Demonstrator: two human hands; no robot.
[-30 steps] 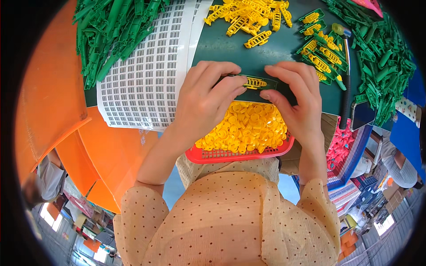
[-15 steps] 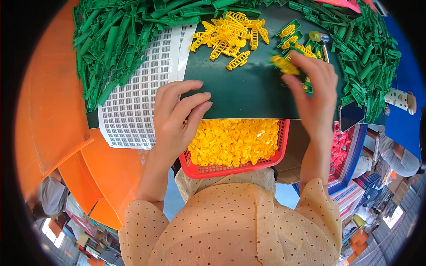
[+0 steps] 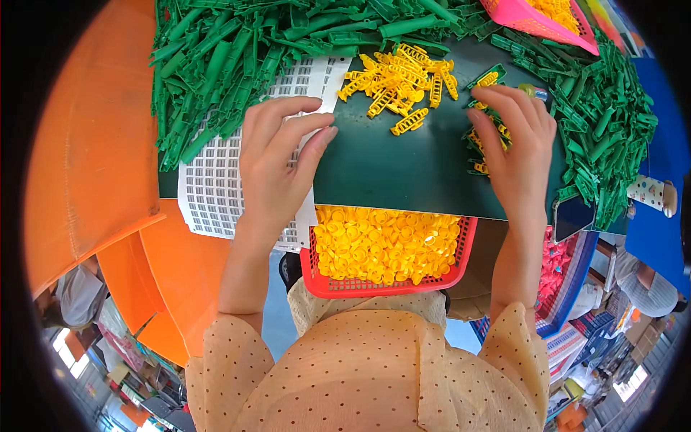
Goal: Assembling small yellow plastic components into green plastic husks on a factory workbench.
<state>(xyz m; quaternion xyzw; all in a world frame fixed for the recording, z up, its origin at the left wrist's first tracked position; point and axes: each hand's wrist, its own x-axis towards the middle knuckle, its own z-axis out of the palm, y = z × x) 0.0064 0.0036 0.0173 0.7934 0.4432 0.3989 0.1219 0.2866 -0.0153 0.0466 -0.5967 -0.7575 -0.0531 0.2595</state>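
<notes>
My left hand point(image 3: 277, 158), empty with its fingers spread, hovers over the right part of a white sheet of small printed labels point(image 3: 212, 187). On the right, my right hand point(image 3: 525, 144) has thumb and fingers apart above a group of green plastic pieces fitted with yellow ladder-shaped parts point(image 3: 489, 78). The hand partly covers this group, and nothing shows clearly in its grip. A loose pile of yellow ladder-shaped plastic parts point(image 3: 403, 75) lies between the hands, farther off. One such part point(image 3: 409, 122) sits apart at the near side of the pile.
Heaps of green plastic pieces point(image 3: 216, 65) cover the far left and the right point(image 3: 604, 122) of the dark green tabletop point(image 3: 389, 169). Below its front edge stands a red basket point(image 3: 360, 289) of yellow caps. A phone point(image 3: 574, 216) lies at right; a pink basket point(image 3: 533, 21) stands far right.
My right hand has let go of the yellow part it held, which now seems to be among the green pieces. My left hand has lifted slightly up and left. The view has shifted.
</notes>
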